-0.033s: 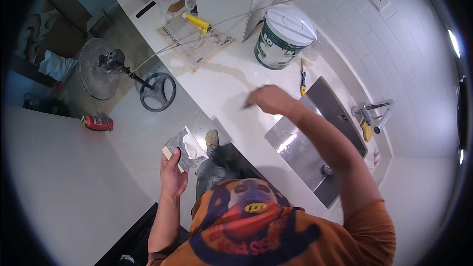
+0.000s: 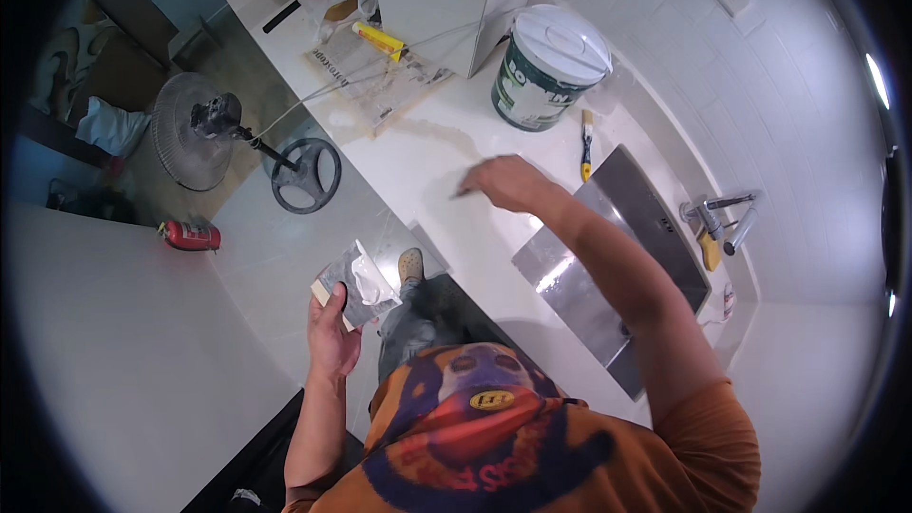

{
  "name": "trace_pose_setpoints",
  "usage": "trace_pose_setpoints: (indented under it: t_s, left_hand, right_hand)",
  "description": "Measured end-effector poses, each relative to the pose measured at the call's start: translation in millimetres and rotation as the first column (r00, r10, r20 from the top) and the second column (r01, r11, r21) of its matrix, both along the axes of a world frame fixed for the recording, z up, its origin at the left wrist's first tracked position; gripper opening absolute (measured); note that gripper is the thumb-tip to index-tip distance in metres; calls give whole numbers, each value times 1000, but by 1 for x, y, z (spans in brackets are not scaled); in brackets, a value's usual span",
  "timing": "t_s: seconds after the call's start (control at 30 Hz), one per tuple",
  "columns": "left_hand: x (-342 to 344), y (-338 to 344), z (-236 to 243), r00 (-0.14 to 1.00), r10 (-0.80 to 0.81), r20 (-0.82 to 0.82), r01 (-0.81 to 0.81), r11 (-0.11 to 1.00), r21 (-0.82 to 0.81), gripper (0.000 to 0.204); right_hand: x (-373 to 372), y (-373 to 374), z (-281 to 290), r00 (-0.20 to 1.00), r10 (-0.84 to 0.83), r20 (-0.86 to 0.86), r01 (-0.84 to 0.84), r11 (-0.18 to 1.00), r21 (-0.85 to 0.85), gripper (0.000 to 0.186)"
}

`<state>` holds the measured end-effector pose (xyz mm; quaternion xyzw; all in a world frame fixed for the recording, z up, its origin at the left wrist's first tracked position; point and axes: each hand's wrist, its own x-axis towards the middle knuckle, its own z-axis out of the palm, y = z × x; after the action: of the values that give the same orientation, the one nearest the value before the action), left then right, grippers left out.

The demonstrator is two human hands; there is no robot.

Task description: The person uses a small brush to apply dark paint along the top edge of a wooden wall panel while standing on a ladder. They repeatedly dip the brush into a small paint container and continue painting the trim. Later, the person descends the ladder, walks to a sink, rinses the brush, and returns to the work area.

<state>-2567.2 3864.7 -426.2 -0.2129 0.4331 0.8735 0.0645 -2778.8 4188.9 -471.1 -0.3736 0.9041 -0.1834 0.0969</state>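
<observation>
My left hand (image 2: 332, 342) is closed around a wide scraper (image 2: 334, 274), a flat grey blade with a pale wooden edge. White paste (image 2: 370, 283) lies smeared on top of it, and the thumb presses on the grey face. Over the white countertop (image 2: 437, 223) reaches my right hand (image 2: 508, 182), fingers pinched together and pointing left. A small dark tip (image 2: 462, 195) juts from those fingers; blur and the hand hide what it is.
A lidded paint bucket (image 2: 537, 85) and a paintbrush (image 2: 586, 144) stand and lie beyond my right hand. Nearer on the right is a steel sink (image 2: 570, 294) with a tap (image 2: 711, 217). Newspaper (image 2: 375, 100) and a yellow tube (image 2: 380, 41) lie farther back. A fan (image 2: 195, 133) occupies the floor.
My right hand has shifted slightly left and away from me over the countertop. The left hand with the scraper stays nearly in place.
</observation>
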Motion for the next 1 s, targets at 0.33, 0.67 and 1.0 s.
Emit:
trace_pose_setpoints:
  t_s: [0.33,0.67,1.0]
  left_hand:
    - [3,-14,-2,995,56,78,-51,997,-63,34]
    - [-30,-37,-5,991,-120,62,121,993,-9,36]
    - [-57,-69,1,965,-238,107,243,969,-36,33]
  right_hand:
    - [77,35,1,950,227,214,-291,892,346,21]
    - [-51,39,-2,968,-244,-54,241,969,-60,39]
    - [34,64,-19,913,-378,150,344,915,213,51]
